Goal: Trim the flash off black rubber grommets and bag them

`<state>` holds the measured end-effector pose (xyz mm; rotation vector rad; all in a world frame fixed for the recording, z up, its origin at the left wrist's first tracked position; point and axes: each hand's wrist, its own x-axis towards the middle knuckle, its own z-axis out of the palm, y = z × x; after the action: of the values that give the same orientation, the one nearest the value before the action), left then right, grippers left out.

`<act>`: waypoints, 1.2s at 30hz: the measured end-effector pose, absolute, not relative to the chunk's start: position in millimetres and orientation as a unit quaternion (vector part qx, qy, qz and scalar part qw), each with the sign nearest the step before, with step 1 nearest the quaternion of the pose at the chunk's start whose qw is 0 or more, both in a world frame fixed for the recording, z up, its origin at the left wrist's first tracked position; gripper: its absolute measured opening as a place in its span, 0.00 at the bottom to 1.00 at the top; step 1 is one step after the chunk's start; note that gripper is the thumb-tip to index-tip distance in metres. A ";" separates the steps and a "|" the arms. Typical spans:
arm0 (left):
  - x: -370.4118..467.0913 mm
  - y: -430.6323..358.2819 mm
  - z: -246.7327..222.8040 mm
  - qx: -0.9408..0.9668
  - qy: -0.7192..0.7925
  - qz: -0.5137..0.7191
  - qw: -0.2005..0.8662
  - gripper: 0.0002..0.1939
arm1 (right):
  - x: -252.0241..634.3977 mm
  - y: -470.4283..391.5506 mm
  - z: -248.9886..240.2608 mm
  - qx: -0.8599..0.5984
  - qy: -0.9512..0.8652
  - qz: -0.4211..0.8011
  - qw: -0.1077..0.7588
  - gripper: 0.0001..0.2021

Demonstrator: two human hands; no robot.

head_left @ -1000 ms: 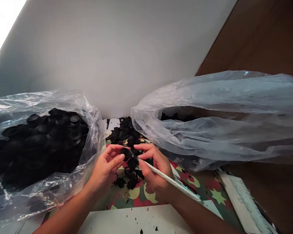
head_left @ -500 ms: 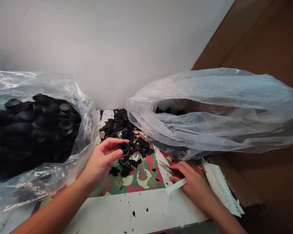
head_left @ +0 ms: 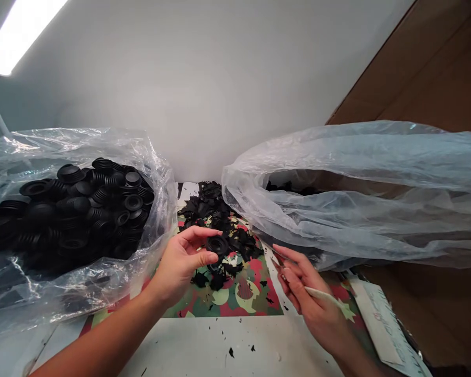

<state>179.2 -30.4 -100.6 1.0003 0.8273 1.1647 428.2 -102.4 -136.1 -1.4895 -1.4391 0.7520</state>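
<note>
My left hand pinches a round black rubber part between thumb and fingers, its ring-shaped face showing. To the right, my right hand is closed around a slim metal tool, seemingly tweezers or small scissors, with a whitish strip sticking out past the thumb. Behind and below the held part, black rubber scraps lie heaped on a camouflage-patterned sheet. A clear plastic bag at the left holds many ribbed black rubber parts.
Another clear bag lies open at the right, with some black parts inside. Beyond it stands brown cardboard. A lit lamp is at the upper left. White paper with writing lies at the right.
The view has shifted, bringing the lamp into sight. My right hand has turned, and the whitish strip now points right instead of left. My left hand still holds the black part.
</note>
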 end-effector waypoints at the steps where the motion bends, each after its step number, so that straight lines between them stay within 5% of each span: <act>1: 178.7 -30.6 -101.0 0.447 0.358 0.511 0.641 0.16 | 419.1 -100.9 -127.2 -0.578 -0.594 0.327 0.455 0.24; 9: 175.7 -30.9 -100.7 0.485 0.324 0.517 0.626 0.16 | 380.3 -77.9 -82.9 -0.470 -0.723 0.244 0.443 0.10; 36: 175.8 -34.0 -105.5 0.510 0.262 0.501 0.648 0.16 | 387.2 -65.7 -88.9 -0.350 -0.804 0.203 0.435 0.10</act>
<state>175.8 -34.0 -105.5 1.1589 0.5949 1.1392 387.2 -65.7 -88.9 -0.8705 -2.0016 0.5059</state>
